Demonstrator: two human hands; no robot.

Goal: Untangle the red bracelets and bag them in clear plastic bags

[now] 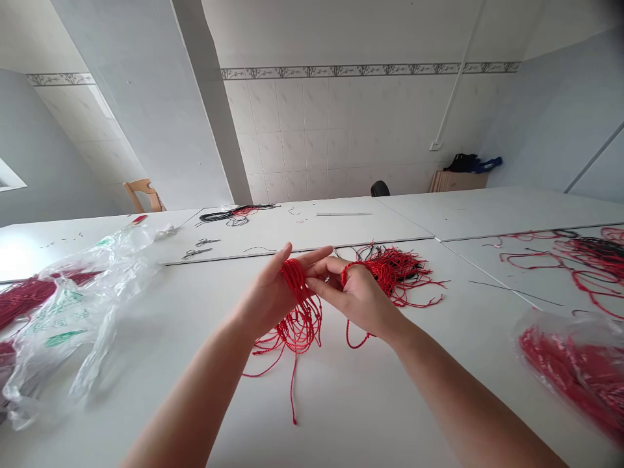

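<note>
A bundle of red braided cords (301, 328) hangs across my left hand (269, 296) above the white table. That hand's thumb points up and its fingers stretch towards the right, with the cords lying across them. My right hand (363, 299) meets the left fingertips, its thumb and forefinger pinched together at the edge of the bundle. A red cord loop (358, 343) passes round the right fingers and hangs below them. What lies between the right fingertips is partly hidden. Just behind the right hand, a heap of red and black cords (402, 273) lies on the table.
A clear plastic bag (73, 318) with dark red cords is at left, near two scissors (199, 252). Black cords (229, 213) and a ruler (344, 214) lie farther back. At right are a bag of red cords (575, 364) and loose red and black cords (592, 253).
</note>
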